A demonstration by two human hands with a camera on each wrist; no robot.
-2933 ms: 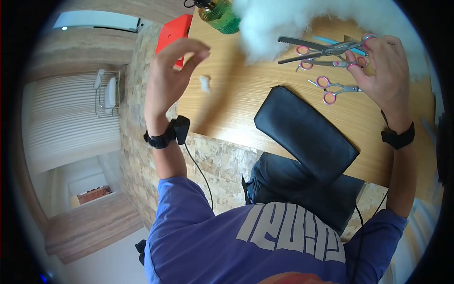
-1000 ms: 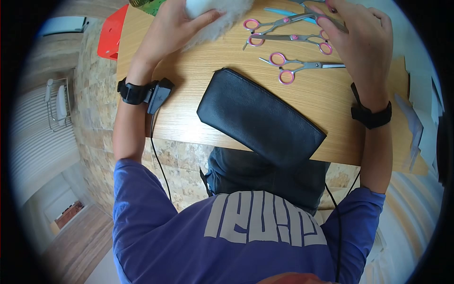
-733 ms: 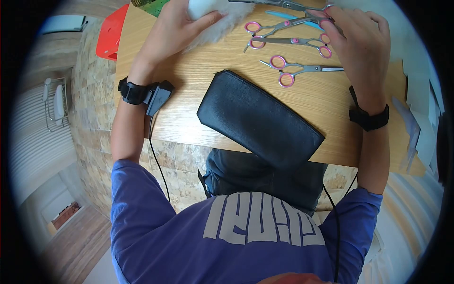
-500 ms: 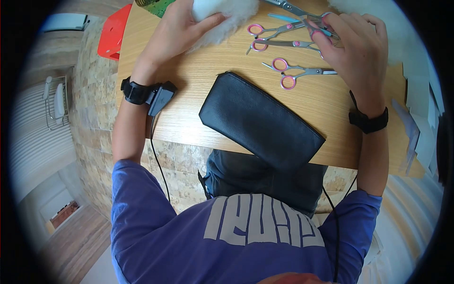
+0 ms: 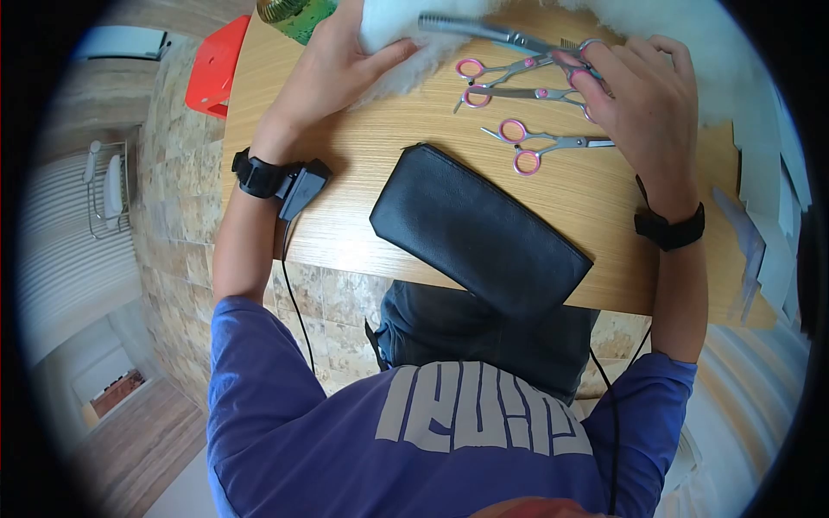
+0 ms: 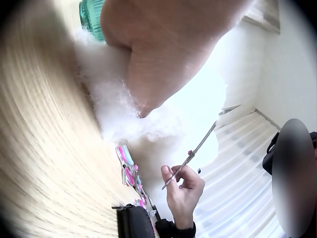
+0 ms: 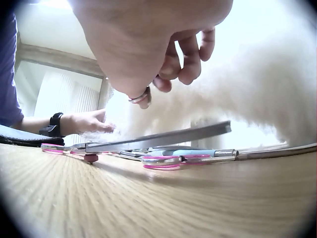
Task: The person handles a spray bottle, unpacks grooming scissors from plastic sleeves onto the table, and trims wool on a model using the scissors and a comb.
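Note:
My left hand point(image 5: 328, 82) holds white fluffy fur point(image 5: 389, 26) at the table's far side, thumb lying across it. Its other fingertips are hidden behind the fluff. In the left wrist view the thumb sinks into the fur point(image 6: 111, 116). My right hand point(image 5: 652, 108) grips thinning scissors point(image 5: 488, 30), finger and thumb at the pink-lined rings. The toothed blade points left toward the fur, above the other scissors. Below lie several pairs with pink rings, among them one pair point(image 5: 540, 142) nearest me. The right wrist view shows a ring round the right hand's point(image 7: 143, 44) thumb.
A black zip pouch point(image 5: 479, 229) lies across the front edge of the wooden table point(image 5: 341, 233). A green bottle point(image 5: 304, 19) stands at the back left, near a red stool-like object point(image 5: 218, 65). Clear plastic sheets point(image 5: 743, 233) lie on the right.
My left hand, earlier raised and holding nothing at the left, has taken hold of the fur. The thinning scissors, earlier with blades spread, have swung back into view, pointing left, blades nearly together.

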